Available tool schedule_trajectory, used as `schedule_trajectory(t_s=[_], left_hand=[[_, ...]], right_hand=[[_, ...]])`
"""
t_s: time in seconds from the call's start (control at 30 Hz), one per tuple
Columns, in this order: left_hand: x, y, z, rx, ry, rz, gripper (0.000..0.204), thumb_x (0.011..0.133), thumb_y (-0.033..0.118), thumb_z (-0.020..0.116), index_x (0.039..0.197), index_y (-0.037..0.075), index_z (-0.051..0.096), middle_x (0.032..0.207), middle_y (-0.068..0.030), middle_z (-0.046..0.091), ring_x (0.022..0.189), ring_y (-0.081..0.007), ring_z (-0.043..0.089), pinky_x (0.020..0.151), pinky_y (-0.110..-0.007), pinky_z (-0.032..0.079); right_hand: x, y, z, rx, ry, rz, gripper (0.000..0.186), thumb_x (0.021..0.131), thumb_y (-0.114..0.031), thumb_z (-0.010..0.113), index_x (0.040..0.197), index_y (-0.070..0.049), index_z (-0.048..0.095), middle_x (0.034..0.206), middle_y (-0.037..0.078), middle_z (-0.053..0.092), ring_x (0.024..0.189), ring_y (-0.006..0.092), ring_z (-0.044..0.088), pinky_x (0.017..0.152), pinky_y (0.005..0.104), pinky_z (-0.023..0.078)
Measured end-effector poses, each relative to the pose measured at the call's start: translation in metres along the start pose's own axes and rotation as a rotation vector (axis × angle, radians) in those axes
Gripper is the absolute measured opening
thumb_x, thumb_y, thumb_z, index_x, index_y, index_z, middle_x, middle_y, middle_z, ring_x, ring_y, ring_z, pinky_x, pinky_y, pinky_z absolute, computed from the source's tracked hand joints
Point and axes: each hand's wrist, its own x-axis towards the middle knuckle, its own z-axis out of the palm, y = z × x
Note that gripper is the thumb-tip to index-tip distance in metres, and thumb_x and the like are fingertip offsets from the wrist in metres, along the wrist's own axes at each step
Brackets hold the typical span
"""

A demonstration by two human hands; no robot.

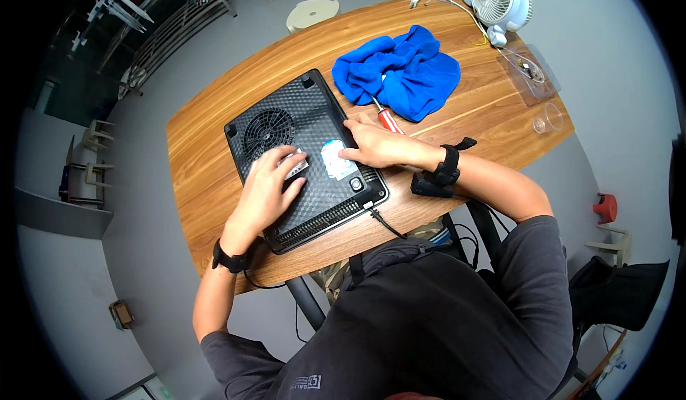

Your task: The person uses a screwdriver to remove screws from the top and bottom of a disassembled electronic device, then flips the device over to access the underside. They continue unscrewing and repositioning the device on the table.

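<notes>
An induction cooker (304, 114) lies upside down on the wooden table, its black textured underside facing up. A round fan grille (269, 132) is at its upper left and a blue-and-white label (336, 160) near its right edge. My left hand (270, 189) rests on the underside below the grille, fingers apart and bent, partly covering a small silver-white label (299, 164). My right hand (379, 145) grips the cooker's right edge, thumb on top by the blue-and-white label and fingers over the side. Just beyond it lies a red-and-white screwdriver handle (388, 120).
A bunched blue cloth (400, 71) lies behind the screwdriver. A white fan (498, 3), a clear tray (530, 75) with small parts and a clear cup (548, 118) stand at the table's right. A black cord (386, 223) leaves the cooker's near edge.
</notes>
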Motion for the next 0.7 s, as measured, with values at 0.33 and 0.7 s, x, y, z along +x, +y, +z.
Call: schedule_trajectory(t_s=[0.33,0.7], left_hand=[[-0.03,-0.024,0.014,0.104,-0.318,-0.161,0.096,0.083,0.058,0.08,0.164,0.032,0.034,0.174,-0.0206,0.004,0.159,-0.0475,0.001,0.12,-0.076,0.005],[-0.027,-0.026,0.02,0.164,-0.387,-0.167,0.104,0.079,0.061,0.079,0.165,0.033,0.028,0.173,-0.0241,0.002,0.158,-0.0517,0.0,0.116,-0.08,0.006]], right_hand=[[0.003,0.004,0.001,-0.028,0.023,-0.064,0.084,0.095,-0.04,0.074,0.146,0.018,0.042,0.14,0.038,0.048,0.13,0.0472,0.052,0.113,0.0443,0.042],[-0.004,0.012,0.007,-0.008,0.101,-0.169,0.08,0.096,-0.034,0.074,0.145,0.02,0.042,0.134,0.031,0.05,0.123,0.0408,0.055,0.105,0.0401,0.047]])
